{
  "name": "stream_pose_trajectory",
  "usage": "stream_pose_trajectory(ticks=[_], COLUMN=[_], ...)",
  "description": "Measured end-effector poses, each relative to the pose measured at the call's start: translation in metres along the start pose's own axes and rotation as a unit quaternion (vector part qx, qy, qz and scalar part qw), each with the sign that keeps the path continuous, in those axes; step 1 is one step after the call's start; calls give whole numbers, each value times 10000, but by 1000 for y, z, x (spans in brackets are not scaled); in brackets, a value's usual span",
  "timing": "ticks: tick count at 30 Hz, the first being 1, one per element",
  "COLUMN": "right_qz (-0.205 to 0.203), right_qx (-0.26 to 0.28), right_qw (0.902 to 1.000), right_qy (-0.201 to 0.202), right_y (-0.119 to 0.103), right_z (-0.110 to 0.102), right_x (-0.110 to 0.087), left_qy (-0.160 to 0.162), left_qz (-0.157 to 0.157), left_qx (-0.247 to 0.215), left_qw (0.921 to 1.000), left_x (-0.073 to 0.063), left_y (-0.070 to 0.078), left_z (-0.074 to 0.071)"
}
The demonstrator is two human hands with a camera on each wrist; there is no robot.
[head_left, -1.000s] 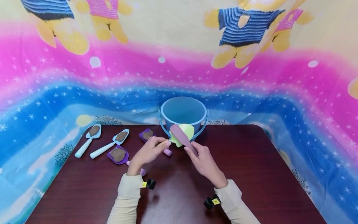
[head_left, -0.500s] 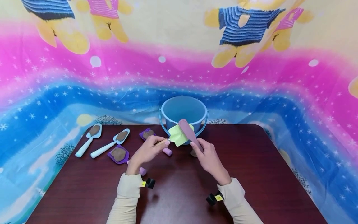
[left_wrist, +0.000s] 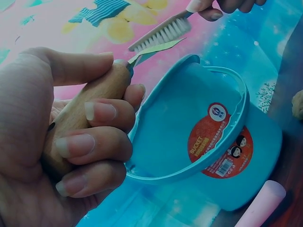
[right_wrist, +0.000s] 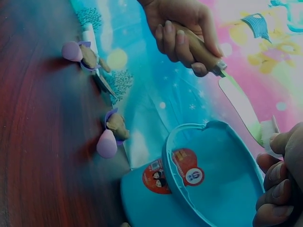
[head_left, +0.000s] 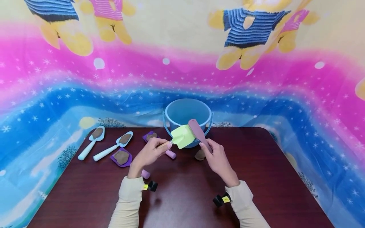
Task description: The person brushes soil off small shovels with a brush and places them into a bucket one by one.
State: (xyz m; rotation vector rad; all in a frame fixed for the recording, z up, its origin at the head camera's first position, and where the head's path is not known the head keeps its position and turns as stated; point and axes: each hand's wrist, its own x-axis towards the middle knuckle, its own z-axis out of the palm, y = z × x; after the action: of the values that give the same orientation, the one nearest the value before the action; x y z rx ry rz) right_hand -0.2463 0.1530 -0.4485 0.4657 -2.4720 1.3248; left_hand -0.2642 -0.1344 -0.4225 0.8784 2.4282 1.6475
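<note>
My left hand (head_left: 149, 154) grips the wooden handle (left_wrist: 90, 111) of a light green garden trowel (head_left: 180, 136), its blade pointing right. Between thumb and fingers my right hand (head_left: 218, 161) holds a mauve-backed brush (head_left: 198, 131). Its white bristles (left_wrist: 163, 35) lie at the far end of the blade. Both tools are raised in front of and over the near rim of a blue bucket (head_left: 186, 109). A brown clay-like lump (head_left: 200, 155) sits on the table between the bucket and my right hand.
To the left on the dark table (head_left: 176, 202) lie two pale blue scoops (head_left: 98, 134) and two purple shovels (head_left: 122, 157) with pink handles, each bearing a brown lump. One shovel is partly behind my left hand. A printed cloth (head_left: 182, 79) hangs behind the table.
The brush has slid rightward across the trowel blade to its far end, uncovering the green surface. My right hand has shifted right, and the brown lump beside the bucket has come into view.
</note>
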Motion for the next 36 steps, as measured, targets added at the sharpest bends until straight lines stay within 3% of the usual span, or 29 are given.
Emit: stream_pose_trajectory(ticks=[9,17,25,29,36], right_qz=[200,379,376,233,158], right_qx=[-34,-104,-207,-271,-416], right_qw=[9997,9986,9987,9993,9987], right_qy=[137,365,277,77,-232], right_y=[4,8,11,13,19], right_z=[-7,-17,-27,-33,-47], right_x=[1,5,6,7,7], left_qy=[31,49,195,389,1029], left_qz=[95,326,409,415,249], left_qx=[-190,-229,-178,20,597], left_qw=[9998,9992,9988,9984,9926], left_x=[2,-1,-2,-3,-1], left_y=[-15,-14,-15,-13,-10], left_z=[-2,-4,-8,-9,-8])
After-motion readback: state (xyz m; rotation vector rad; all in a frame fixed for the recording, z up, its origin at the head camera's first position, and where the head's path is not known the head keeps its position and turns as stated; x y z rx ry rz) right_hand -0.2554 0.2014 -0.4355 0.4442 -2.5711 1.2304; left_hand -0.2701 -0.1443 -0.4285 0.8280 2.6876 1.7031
